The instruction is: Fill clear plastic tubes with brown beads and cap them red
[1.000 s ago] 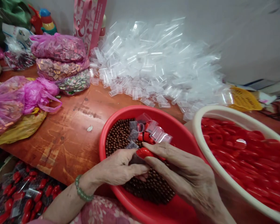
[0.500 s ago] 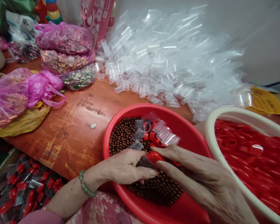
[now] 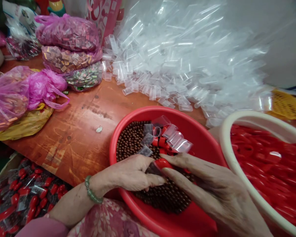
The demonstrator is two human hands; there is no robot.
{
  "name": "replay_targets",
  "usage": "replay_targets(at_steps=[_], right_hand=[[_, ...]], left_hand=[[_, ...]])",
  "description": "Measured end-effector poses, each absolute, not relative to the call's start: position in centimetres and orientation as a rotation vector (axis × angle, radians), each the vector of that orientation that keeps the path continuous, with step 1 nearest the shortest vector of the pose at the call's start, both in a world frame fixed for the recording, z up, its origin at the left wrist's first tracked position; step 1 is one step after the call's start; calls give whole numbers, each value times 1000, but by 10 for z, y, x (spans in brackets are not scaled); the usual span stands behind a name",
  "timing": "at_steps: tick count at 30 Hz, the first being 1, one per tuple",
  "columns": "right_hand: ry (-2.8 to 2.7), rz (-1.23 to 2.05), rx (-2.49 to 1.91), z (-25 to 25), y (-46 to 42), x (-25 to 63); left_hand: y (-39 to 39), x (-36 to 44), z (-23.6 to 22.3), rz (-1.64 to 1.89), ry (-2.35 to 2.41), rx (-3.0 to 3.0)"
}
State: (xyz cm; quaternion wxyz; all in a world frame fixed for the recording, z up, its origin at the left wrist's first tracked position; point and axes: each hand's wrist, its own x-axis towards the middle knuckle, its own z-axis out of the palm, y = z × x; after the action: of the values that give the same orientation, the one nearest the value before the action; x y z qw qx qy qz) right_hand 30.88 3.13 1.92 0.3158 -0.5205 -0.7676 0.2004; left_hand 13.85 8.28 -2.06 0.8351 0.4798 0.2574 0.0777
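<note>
Counter [image 3: 84, 131], red basin [image 3: 112, 144] at near edge, presumably for easy reach; my left fingers [image 3: 155, 180] pinch a tube [image 3: 152, 169], my right fingers [image 3: 179, 179] its red cap [image 3: 163, 163], likely for alignment.

Over the brown beads [image 3: 172, 196] in the red basin [image 3: 202, 138], the left hand [image 3: 132, 172] grips a small clear case [image 3: 153, 169], probably bead-filled, while the right hand [image 3: 212, 184] holds its red cap [image 3: 163, 163]

small workshop or home packing corner, which of the two unclear, worn wooden table [image 3: 81, 131], loose heap of clear plastic sleeves [image 3: 177, 62], red basin [image 3: 202, 138] of brown beads [image 3: 129, 140], white tub [image 3: 227, 131] of red plastic parts [image 3: 261, 158]
</note>
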Motion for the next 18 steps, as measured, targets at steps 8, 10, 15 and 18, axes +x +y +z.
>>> replay_targets(at_steps=[8,10,15,18], right_hand=[[-2189,421,-1314,27,32,309],[-2187,363,-1340,25,31,308],[-2318,84,-1406,10,26,295],[-2352,-129,-1428,-1,26,286]], left_hand=[[83,139,-23,132,531,1008],[84,139,-24,167,502,942],[85,138,-28,307,436,731],[85,138,-26,336,445,628]])
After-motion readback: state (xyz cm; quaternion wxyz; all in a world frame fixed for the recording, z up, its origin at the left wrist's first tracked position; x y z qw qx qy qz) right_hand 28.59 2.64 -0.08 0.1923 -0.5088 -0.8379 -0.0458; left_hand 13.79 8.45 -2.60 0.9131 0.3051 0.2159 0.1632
